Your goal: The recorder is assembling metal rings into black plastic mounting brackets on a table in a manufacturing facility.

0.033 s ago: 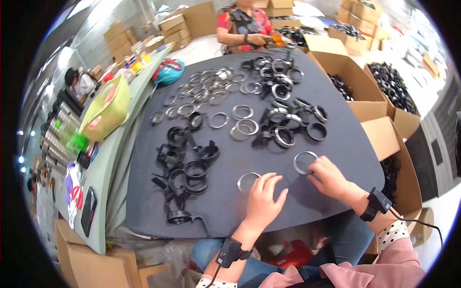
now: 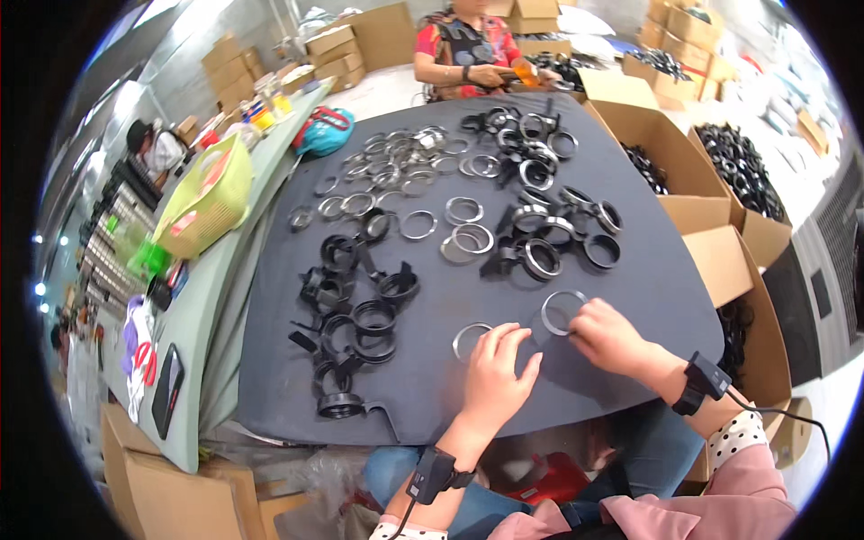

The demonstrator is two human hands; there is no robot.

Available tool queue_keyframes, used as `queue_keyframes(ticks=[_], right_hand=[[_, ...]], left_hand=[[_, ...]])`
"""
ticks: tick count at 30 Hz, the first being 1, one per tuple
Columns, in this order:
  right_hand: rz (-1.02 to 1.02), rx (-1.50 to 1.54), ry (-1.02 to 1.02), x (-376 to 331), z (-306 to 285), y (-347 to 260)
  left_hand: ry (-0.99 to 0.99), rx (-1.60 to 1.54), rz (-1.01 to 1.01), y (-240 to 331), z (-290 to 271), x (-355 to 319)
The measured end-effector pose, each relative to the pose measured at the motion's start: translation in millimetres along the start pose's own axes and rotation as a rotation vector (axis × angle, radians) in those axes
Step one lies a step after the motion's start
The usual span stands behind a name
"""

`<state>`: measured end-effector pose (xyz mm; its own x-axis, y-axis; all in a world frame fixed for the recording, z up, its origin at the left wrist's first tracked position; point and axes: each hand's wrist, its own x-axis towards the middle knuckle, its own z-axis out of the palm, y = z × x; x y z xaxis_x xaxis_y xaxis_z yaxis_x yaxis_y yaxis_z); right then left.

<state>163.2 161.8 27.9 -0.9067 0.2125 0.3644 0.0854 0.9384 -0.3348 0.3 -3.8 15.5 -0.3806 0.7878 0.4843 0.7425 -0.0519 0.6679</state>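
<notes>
Silvery metal ring (image 2: 544,315), right of centre in the frame, looks light, stiff and maybe a bit slippery, so I'd pinch it by the rim. Right hand (image 2: 609,337) has it that way, fingers closed on its right edge. Left hand (image 2: 497,373) is loosely spread next to a second ring (image 2: 455,342), can't tell if it's touching. Black collar-like fittings (image 2: 373,330) sit left of centre on the dark grey tabletop (image 2: 432,297)

On our large dark grey table (image 2: 432,292) we see silver metal rings (image 2: 399,146) heaped toward the far side, black ring-shaped parts (image 2: 373,328) at left, black-and-silver ring-shaped parts (image 2: 532,213) at right, and, nearer us, one thin silver-coloured ring (image 2: 454,344).
</notes>
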Motion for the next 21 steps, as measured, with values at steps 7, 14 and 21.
queue_keyframes(ticks=[7, 14, 21], right_hand=[[-0.133, -0.166, -0.069, 136, 26, -15], [0.143, -0.43, -0.203, 230, 96, 41], [-0.358, -0.469, 0.103, 174, 28, -23]], left_hand=[[-0.274, 0.443, -0.286, -22, -43, -15], [-0.156, 0.413, -0.253, -50, -38, -8], [0.071, 0.123, -0.278, -38, -51, 7]])
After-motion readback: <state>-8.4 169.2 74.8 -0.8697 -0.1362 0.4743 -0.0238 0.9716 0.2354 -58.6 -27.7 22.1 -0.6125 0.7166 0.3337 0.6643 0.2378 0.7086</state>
